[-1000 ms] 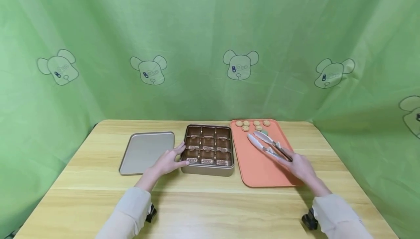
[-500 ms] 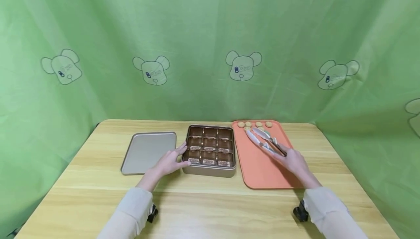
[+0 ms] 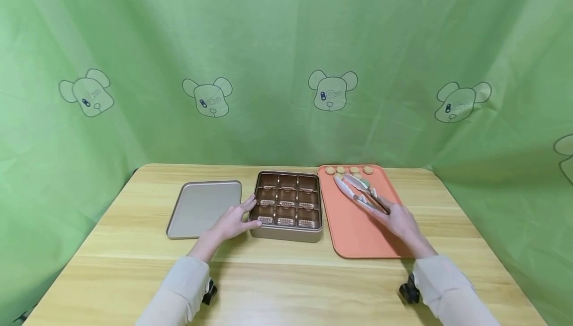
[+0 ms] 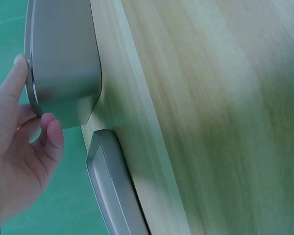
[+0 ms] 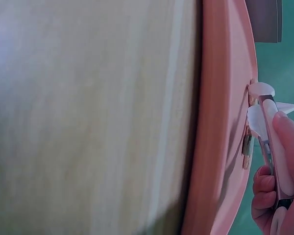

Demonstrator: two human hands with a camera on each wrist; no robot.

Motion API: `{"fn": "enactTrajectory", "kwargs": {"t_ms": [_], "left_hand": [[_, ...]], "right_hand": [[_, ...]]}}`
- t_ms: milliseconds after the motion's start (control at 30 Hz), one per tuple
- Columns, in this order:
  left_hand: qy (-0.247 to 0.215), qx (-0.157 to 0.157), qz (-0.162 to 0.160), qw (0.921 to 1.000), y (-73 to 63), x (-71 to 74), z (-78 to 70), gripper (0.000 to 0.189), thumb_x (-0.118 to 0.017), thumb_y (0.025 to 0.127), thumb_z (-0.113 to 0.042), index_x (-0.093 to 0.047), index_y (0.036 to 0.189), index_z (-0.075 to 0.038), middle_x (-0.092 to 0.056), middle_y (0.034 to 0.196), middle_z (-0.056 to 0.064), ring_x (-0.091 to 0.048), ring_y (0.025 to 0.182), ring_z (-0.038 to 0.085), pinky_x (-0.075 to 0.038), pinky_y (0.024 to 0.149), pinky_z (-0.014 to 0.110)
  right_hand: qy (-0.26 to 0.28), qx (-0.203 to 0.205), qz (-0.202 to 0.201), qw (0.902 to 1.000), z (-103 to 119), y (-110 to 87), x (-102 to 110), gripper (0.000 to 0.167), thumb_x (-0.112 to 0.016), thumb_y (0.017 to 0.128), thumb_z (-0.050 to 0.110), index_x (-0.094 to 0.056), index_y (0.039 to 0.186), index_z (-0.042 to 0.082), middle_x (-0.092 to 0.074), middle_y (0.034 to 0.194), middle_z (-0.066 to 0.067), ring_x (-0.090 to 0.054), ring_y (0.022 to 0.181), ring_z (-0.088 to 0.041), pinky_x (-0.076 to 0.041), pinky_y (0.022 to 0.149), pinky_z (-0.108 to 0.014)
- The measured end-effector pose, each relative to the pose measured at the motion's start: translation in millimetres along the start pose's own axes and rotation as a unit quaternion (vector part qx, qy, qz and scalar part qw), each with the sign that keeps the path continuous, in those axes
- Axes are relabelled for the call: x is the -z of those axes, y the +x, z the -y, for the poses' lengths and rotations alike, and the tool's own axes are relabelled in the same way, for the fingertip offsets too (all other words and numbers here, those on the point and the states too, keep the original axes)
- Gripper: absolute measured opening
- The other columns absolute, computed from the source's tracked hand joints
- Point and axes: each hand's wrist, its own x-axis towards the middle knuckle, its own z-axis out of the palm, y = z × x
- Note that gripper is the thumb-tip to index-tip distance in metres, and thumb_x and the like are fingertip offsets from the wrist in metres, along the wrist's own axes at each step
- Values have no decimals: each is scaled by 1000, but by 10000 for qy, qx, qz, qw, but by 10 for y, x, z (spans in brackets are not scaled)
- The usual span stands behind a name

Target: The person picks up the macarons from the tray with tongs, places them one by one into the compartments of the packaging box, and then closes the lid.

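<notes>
My left hand [image 3: 230, 221] rests at the near left corner of a square brown-grey tin [image 3: 286, 235], its thumb along the front rim and fingers along the left side. Inside the tin sits a clear brown plastic insert [image 3: 286, 196] with several bare compartments. My right hand [image 3: 400, 221] grips a pair of tongs [image 5: 279, 161] with white tips, which stand spread over the back of a coral tray [image 3: 358, 239]. Beneath and around the tips are several small beige macarons [image 3: 330, 170]. A green macaron [image 3: 366, 182] lies beside the right tip, partly covered by the tongs.
Left of the tin lies a flat grey lid [image 3: 203, 206] on the wooden table [image 3: 286, 286]. The tray stands close to the tin's right side. A green curtain [image 3: 268, 132] with mouse-like drawings hangs behind and beside the table.
My right hand has moved slightly forward and left with the tongs, whose tips now overlap the nearer macarons. My left hand keeps its place on the tin. The head view has shifted a little.
</notes>
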Motion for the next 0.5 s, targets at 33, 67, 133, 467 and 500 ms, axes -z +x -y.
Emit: {"fn": "enactTrajectory", "kwargs": {"t_ms": [33,67,133,467,500], "left_hand": [[4,-2,19,10000,0,-1,-1,73,-62,84,-38,-34,137,3,-21,149,15,-27,132,39,-13,107,60],[11,-1,38,10000,0,-2,-3,73,-62,84,-38,-34,137,3,-21,149,14,-26,132,39,-13,107,59],[-7,36,57,10000,-3,1,-10,73,-62,84,-37,-33,137,2,-20,149,13,-25,132,39,-13,108,58],[-72,-31,49,10000,-11,22,-31,73,-64,83,-35,-33,137,3,-19,149,12,-24,132,40,-19,109,52],[-90,-47,43,9999,-10,21,-32,73,-64,83,-35,-33,137,4,-19,148,13,-25,132,40,-19,109,52]], "right_hand": [[25,2,15,10000,-10,-15,1,68,-53,89,44,-36,137,-1,-42,127,-35,-43,108,-55,-40,85,-62],[50,23,25,10000,-22,-30,4,68,-53,89,44,-36,137,-1,-42,127,-35,-42,109,-55,-40,85,-62],[111,88,1,9999,-40,-60,16,69,-52,89,45,-36,137,-1,-43,127,-36,-43,108,-55,-41,85,-61],[165,635,-384,9971,-188,-207,132,62,-56,89,41,-43,133,-1,-48,118,-39,-51,100,-51,-43,79,-59],[164,672,-403,9968,-205,-217,142,61,-56,89,40,-44,133,-1,-49,117,-39,-52,100,-50,-43,79,-59]]}}
